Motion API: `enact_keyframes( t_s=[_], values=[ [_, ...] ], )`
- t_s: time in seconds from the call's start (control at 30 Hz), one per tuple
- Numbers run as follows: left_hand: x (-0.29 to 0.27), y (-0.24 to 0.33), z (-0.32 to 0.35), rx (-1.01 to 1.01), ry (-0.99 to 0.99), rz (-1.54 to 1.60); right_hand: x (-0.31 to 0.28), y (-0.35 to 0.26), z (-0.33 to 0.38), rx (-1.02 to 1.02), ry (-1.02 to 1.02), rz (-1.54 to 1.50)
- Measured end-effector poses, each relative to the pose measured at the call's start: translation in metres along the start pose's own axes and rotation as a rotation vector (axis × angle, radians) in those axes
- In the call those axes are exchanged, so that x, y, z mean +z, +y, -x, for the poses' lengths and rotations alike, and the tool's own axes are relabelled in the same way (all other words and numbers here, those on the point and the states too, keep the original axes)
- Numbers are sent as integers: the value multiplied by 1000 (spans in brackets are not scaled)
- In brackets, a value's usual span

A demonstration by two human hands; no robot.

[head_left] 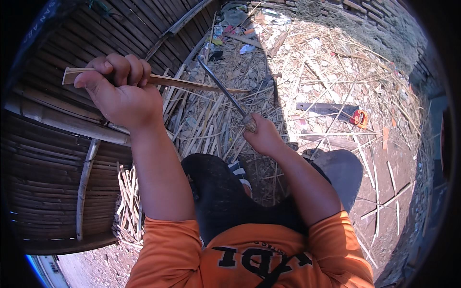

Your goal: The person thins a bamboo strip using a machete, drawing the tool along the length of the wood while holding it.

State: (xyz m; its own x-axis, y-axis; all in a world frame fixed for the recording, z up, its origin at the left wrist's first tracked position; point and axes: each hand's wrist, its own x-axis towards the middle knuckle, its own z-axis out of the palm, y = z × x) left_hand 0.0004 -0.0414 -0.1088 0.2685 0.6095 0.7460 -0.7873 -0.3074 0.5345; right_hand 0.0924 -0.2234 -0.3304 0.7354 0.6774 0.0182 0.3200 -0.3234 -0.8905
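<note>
My left hand [122,89] is closed around a long split bamboo strip [185,83], raised at the left. One squared end of the strip sticks out past my thumb; the other tapers off to the right. In my right hand [265,137] is the handle of a long, narrow-bladed knife [222,88], held lower and near the middle. Its blade slants up and left and crosses the strip in the picture; whether the two touch, I cannot tell.
A hand saw [333,111] with a red and orange handle lies on the right. Bamboo strips [204,129] and shavings litter the ground before me. Another pile of strips [128,204] leans by the bamboo wall [53,192] at left. A hammer-like tool [275,90] stands beyond the knife.
</note>
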Motion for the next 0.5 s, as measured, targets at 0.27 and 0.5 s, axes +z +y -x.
enact_keyframes(
  t_s=[0.27, 0.5],
  values=[
    [-14, -5, 5, -34, -91, 9, 6, -32, 13, -58, -57, -27],
    [-17, -8, 17, -29, -300, 140, 0, 8, -7, 53, -34, 71]
  ],
)
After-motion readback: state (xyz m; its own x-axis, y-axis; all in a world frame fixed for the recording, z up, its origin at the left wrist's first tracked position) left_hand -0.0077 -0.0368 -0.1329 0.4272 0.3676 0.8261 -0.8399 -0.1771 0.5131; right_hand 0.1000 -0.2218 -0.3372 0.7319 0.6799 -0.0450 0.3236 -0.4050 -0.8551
